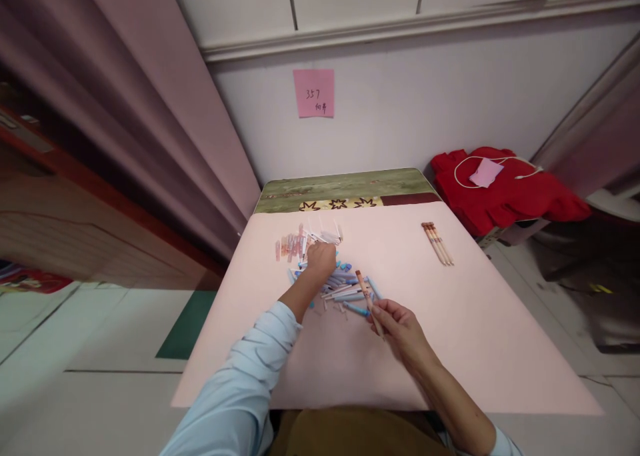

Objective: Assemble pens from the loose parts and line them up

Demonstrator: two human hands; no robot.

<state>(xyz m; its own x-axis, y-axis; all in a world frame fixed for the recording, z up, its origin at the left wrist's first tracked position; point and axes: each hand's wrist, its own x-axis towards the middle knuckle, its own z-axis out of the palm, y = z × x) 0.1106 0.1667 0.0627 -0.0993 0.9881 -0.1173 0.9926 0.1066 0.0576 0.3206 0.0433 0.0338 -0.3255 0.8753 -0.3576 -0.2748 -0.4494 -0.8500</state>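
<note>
My right hand pinches a pen with a brown top and a pale patterned barrel, tilted over the table's near middle. Over the far part of a loose heap of pen parts, my left hand is bent closed; its fingertips are hidden, so whatever it grips cannot be made out. Blue and white tubes and small caps make up the heap. Just left of that hand lie several pinkish and brown pen barrels, with thin white sticks beyond it.
Several assembled pens lie side by side at the table's right. Pale pink covering spreads over the table, with a green patterned strip along its far edge. A red cloth with a white cable sits beyond the right corner.
</note>
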